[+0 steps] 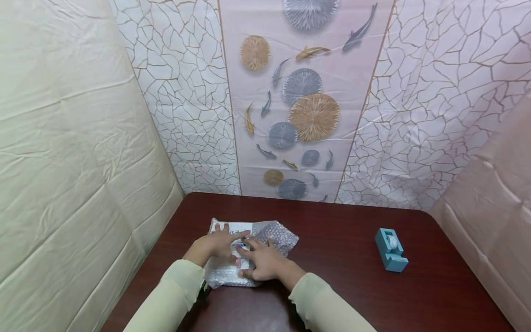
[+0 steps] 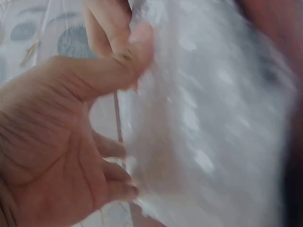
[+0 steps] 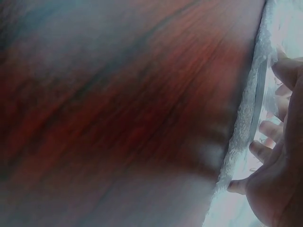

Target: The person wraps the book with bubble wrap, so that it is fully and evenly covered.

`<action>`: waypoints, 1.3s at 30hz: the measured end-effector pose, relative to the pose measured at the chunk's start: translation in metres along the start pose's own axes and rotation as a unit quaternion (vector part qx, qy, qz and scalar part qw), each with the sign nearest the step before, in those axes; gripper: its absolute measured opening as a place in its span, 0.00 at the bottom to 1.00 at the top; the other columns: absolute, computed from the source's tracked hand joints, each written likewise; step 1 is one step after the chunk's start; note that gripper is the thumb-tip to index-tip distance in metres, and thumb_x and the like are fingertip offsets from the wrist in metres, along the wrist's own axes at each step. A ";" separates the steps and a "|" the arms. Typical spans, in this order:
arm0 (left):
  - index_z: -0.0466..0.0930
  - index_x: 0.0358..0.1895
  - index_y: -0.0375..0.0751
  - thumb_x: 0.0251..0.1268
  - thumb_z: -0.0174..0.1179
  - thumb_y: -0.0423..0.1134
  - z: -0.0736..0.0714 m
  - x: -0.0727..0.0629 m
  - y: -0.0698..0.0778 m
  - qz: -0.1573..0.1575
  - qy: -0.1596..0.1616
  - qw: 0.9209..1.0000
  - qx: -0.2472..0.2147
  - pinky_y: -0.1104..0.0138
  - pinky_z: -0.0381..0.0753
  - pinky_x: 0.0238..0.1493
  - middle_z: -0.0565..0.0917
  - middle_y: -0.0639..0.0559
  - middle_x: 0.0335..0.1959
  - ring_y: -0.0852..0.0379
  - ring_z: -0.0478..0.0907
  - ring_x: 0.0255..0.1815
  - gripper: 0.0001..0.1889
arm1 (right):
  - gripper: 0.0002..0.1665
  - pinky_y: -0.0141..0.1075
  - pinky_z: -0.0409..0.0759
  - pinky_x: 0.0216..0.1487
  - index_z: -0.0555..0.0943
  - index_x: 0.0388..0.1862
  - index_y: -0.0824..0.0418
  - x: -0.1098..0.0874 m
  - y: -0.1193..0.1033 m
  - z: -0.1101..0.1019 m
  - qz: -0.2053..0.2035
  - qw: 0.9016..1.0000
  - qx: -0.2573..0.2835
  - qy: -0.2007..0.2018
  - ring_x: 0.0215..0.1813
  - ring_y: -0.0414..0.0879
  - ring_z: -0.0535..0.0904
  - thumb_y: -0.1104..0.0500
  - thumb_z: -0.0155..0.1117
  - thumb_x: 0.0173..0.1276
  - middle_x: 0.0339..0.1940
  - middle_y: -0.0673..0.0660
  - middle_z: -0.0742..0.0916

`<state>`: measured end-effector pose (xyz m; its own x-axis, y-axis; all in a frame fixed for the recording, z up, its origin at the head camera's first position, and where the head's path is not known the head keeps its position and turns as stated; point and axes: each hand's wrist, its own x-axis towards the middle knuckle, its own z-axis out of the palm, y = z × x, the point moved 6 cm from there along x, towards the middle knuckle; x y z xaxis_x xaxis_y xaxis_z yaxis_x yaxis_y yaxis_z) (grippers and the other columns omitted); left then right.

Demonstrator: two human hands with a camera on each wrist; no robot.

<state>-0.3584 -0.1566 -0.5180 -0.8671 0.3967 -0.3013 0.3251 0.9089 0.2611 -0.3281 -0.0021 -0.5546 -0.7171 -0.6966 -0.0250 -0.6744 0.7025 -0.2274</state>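
A flat white item with dark print [image 1: 238,226] lies on the table inside bubble wrap [image 1: 280,234], whose loose flap spreads out to the right. My left hand [image 1: 216,244] rests on the left part of the wrap with fingers spread. On the right part lies my right hand [image 1: 265,261], its fingers also spread and meeting the left fingers near the middle. The left wrist view shows the left hand [image 2: 52,146] with its thumb against the bubble wrap [image 2: 213,123]. In the right wrist view, the right hand [image 3: 279,170] touches the top of the wrap [image 3: 243,116].
A teal tape dispenser [image 1: 391,251] with a roll of clear tape stands at the right of the dark red wooden table [image 1: 332,258]. Behind the table hangs a patterned curtain [image 1: 286,106]; pale cloth walls [image 1: 70,152] close off both sides.
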 end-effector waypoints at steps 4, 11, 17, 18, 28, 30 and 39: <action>0.59 0.89 0.74 0.60 0.82 0.56 0.001 0.006 0.009 -0.046 -0.034 0.998 0.022 0.20 0.64 0.75 0.49 0.18 0.88 0.10 0.42 0.87 0.55 | 0.50 0.79 0.57 0.83 0.62 0.91 0.39 -0.002 -0.001 0.002 0.000 1.000 -0.001 0.000 0.94 0.59 0.56 0.21 0.55 0.78 0.94 0.53 0.61; 0.59 0.87 0.80 0.56 0.85 0.55 0.008 0.010 0.015 -0.106 -0.054 0.992 0.052 0.22 0.72 0.72 0.49 0.21 0.89 0.13 0.46 0.88 0.57 | 0.48 0.79 0.60 0.82 0.67 0.89 0.42 -0.005 -0.006 0.006 -0.003 1.000 -0.006 -0.001 0.93 0.61 0.58 0.23 0.56 0.78 0.94 0.55 0.62; 0.55 0.88 0.81 0.57 0.83 0.53 0.010 0.008 0.021 -0.121 -0.066 0.989 0.045 0.24 0.75 0.70 0.47 0.21 0.90 0.13 0.44 0.88 0.58 | 0.47 0.77 0.62 0.82 0.71 0.87 0.44 -0.007 -0.008 0.005 -0.004 1.000 -0.020 0.004 0.92 0.61 0.60 0.23 0.56 0.79 0.93 0.56 0.65; 0.55 0.88 0.81 0.57 0.83 0.52 0.010 0.008 0.022 -0.123 -0.067 0.989 0.044 0.24 0.75 0.70 0.47 0.21 0.90 0.13 0.44 0.88 0.58 | 0.47 0.77 0.62 0.82 0.71 0.87 0.44 -0.007 -0.008 0.005 -0.004 1.000 -0.024 0.004 0.92 0.61 0.60 0.23 0.56 0.79 0.93 0.56 0.65; 0.49 0.91 0.76 0.64 0.78 0.53 0.000 0.013 0.034 -0.078 -0.107 0.984 0.116 0.30 0.43 0.90 0.62 0.50 0.91 0.27 0.44 0.93 0.57 | 0.47 0.72 0.62 0.85 0.70 0.88 0.50 -0.015 0.001 -0.006 -0.016 1.000 0.024 0.004 0.90 0.57 0.65 0.28 0.59 0.81 0.90 0.57 0.70; 0.50 0.90 0.78 0.63 0.79 0.53 -0.002 0.013 0.033 -0.086 -0.105 0.985 0.110 0.32 0.44 0.90 0.62 0.43 0.91 0.29 0.44 0.94 0.57 | 0.44 0.68 0.66 0.85 0.74 0.85 0.55 -0.016 0.006 -0.013 -0.027 0.998 0.054 0.017 0.87 0.59 0.70 0.32 0.62 0.81 0.87 0.59 0.74; 0.55 0.87 0.83 0.61 0.82 0.56 -0.009 0.009 0.029 -0.103 -0.086 0.987 0.091 0.34 0.72 0.80 0.52 0.21 0.89 0.24 0.50 0.91 0.55 | 0.38 0.56 0.76 0.82 0.83 0.77 0.55 -0.022 0.031 -0.024 -0.034 0.997 0.052 0.038 0.82 0.59 0.76 0.35 0.71 0.77 0.80 0.59 0.82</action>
<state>-0.3607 -0.1280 -0.5050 -0.8496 0.2028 -0.4869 0.2244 0.9744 0.0142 -0.3373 0.0388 -0.5379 -0.6838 -0.7266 0.0665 -0.7033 0.6322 -0.3251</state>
